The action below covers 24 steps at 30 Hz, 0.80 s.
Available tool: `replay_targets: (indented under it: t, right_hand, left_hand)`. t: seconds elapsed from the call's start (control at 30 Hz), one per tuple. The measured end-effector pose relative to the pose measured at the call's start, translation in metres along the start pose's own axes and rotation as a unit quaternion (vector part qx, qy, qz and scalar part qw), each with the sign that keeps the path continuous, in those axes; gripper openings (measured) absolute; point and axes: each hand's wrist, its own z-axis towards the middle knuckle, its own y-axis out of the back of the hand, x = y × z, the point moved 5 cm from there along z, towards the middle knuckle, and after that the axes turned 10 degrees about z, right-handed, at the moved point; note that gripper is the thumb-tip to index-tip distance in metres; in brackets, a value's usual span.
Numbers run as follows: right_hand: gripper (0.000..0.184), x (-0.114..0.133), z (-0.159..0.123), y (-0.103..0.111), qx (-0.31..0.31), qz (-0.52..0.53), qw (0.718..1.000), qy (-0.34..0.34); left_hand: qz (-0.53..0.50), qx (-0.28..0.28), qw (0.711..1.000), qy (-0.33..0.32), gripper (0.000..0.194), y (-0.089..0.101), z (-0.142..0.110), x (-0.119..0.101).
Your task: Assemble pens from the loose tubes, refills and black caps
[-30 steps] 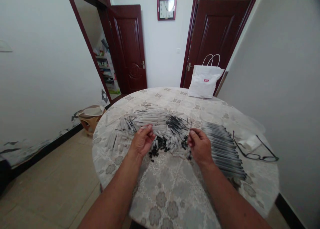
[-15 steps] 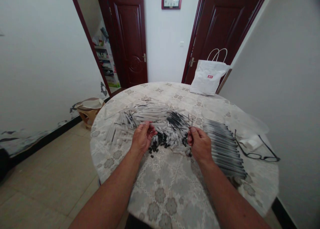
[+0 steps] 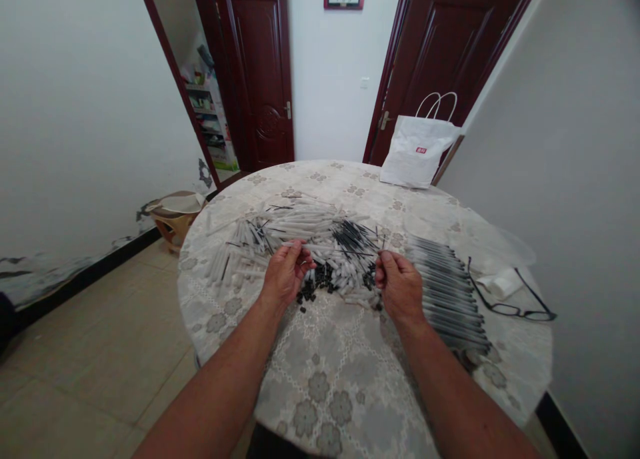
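My left hand is closed in a pinch on a slim whitish pen barrel, mostly covered by the fingers. Opposite it, my right hand pinches a thin black pen refill that points left toward the other hand. Under and between the hands lie small black plugs and short translucent white pieces. Beyond them spread a heap of white barrels and a bundle of black refills. Right of my right hand, dark-cored pens lie side by side in a row.
A patterned cloth covers the round table. Black-framed glasses and a white paper roll lie at the right edge. At the back right stands a white paper bag. A stool is on the floor at left.
The whole view has shifted slightly with the head. Both hands keep their pinches at nearly the same place over the table.
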Motion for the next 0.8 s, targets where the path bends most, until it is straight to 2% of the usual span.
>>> replay_targets:
  t: [0.17,0.37,0.57,0.8]
  right_hand:
    - [0.039,-0.003,-0.003,-0.004,0.037,-0.013,0.999,-0.009]
    - [0.035,-0.007,-0.014,-0.019,0.165,0.041,0.983,-0.07]
    - [0.033,-0.02,-0.017,-0.019,0.187,-0.009,0.978,-0.094]
    - [0.031,-0.029,-0.029,-0.028,0.26,0.037,0.945,-0.196]
  left_hand:
    - [0.027,0.036,0.999,0.011,0.037,-0.006,-0.003,0.004]
    - [0.039,0.064,0.996,0.043,0.036,-0.013,-0.008,0.008]
    - [0.019,0.125,0.988,0.092,0.035,-0.022,-0.016,0.014]
    - [0.001,0.168,0.977,0.13,0.031,-0.027,-0.024,0.014]
